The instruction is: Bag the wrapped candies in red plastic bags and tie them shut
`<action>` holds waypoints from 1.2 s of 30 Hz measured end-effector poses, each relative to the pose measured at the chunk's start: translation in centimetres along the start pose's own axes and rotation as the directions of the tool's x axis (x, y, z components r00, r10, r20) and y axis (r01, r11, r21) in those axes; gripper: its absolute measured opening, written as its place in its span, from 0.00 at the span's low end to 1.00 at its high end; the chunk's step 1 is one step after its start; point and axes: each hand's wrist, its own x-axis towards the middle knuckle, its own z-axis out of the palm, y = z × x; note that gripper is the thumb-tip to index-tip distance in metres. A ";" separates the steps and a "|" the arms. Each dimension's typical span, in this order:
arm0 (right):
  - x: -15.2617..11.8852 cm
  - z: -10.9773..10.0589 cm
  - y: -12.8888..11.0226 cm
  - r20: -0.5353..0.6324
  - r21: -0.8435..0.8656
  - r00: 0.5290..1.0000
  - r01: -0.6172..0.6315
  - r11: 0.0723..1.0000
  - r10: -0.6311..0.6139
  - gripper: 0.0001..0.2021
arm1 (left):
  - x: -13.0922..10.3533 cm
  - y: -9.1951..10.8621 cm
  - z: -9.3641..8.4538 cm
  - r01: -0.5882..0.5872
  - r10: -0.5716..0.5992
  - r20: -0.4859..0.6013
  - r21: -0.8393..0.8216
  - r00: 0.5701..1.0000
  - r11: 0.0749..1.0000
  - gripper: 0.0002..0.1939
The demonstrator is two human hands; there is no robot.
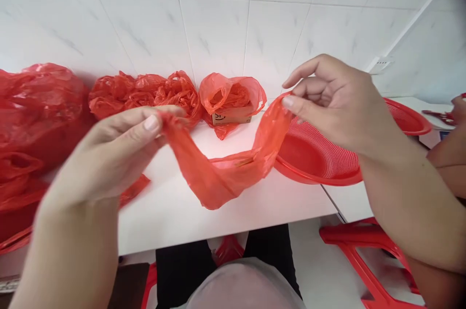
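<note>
A thin red plastic bag [222,180] hangs in a sagging strip between my hands, above the white table. My left hand [124,141] pinches one end of it between thumb and fingers. The other end is pinched by my right hand [320,97], which is raised a little higher, its outer fingers loosely curled. Behind the bag, a small cardboard box [233,117] stands near the wall with red plastic bags [236,93] bunched on it. Another piece of red plastic [134,190] lies on the table, partly hidden by my left wrist.
Crumpled red bags [145,93] line the wall, and a large heap of red plastic [43,110] fills the left. A red perforated basket [320,153] sits right on the white table [225,221]. Below right is a red plastic stool [364,250]. Another person's arm [446,158] shows far right.
</note>
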 end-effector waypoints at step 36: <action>-2.2 12.8 3.0 0.410 0.534 0.910 -0.296 0.792 0.064 0.15 | 0.7 -4.6 4.7 -0.211 0.091 0.193 0.806 0.977 0.553 0.19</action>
